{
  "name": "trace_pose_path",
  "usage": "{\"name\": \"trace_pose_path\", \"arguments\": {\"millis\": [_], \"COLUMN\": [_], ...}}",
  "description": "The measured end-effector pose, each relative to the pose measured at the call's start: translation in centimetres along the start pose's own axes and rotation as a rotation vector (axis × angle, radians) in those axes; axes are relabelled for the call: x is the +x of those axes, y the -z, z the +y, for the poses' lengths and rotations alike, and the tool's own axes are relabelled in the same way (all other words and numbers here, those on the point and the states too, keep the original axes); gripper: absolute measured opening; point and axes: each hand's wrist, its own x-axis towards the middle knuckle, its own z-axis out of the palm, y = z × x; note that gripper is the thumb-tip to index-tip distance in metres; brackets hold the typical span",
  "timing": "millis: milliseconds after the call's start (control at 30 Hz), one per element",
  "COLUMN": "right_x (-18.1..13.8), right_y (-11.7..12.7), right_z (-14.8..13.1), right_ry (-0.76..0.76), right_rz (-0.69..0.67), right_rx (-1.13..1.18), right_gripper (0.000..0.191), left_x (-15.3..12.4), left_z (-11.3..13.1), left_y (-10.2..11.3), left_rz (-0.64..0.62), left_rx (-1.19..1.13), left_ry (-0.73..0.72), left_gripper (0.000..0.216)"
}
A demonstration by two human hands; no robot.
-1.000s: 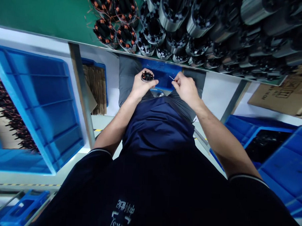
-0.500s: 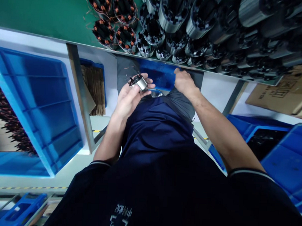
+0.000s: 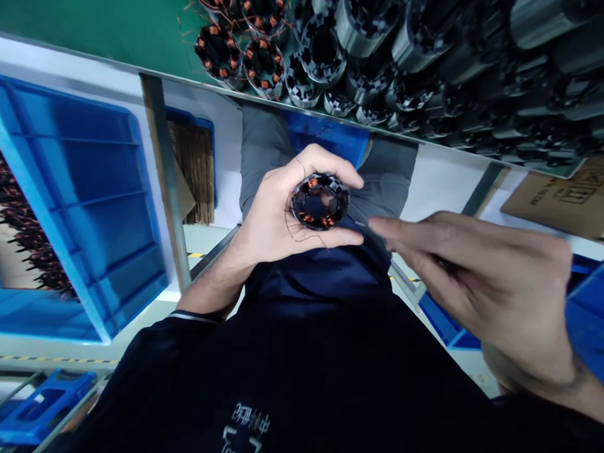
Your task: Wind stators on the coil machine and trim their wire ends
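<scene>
My left hand (image 3: 275,208) is wrapped round a motor stator (image 3: 327,221), a metal ring with black insulation and a few orange copper coils. Its open end faces up towards me, and thin loose wires curl from it over my palm and thumb. To the right, my right hand (image 3: 490,281) is raised close to the camera, its thumb and index finger pressed together and pointing at the stator. A faint thin line shows at those fingertips, but blur hides what they hold. The two hands are apart.
Across the green bench (image 3: 90,23) above stand several wound stators (image 3: 263,68) and many bare stator cores (image 3: 363,29). A blue crate (image 3: 84,170) is at left, a cardboard box (image 3: 563,198) at right. A blue bin (image 3: 331,134) sits between my knees.
My left hand has turned the stator so its open end faces up and moved it slightly right. My right hand has come away from the bench edge, up towards the camera and rightwards.
</scene>
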Motion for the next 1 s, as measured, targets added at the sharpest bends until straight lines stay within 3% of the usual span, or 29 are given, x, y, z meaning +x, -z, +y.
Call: {"name": "trace_pose_path", "arguments": {"millis": [233,467,667,833,1000], "right_x": [-1.2,-0.9,-1.0,-1.6,-1.4], "right_y": [-0.1,0.0,0.5,-1.0,-3.8], "right_z": [-1.4,-1.8,-1.7,-1.0,0.1], "right_ry": [-0.022,-0.035,0.066,0.049,0.02], "right_rz": [-0.002,-0.032,-0.052,-0.031,0.013], "right_rx": [0.018,0.037,-0.071,-0.137,0.093], "right_gripper": [0.048,0.042,0.04,0.03,0.023], "left_x": [0.5,-0.1,-0.8,-1.9,-2.5], "left_z": [1.1,2.1,2.7,2.5,1.7], "left_y": [-0.9,-1.4,-1.7,-2.5,-3.0], "left_rz": [-0.029,-0.008,-0.066,-0.004,0.002], "left_rx": [0.002,0.048,0.054,0.086,0.002], "left_ry": [0.006,-0.019,0.031,0.129,0.224], "left_gripper": [0.05,0.048,0.051,0.061,0.068]}}
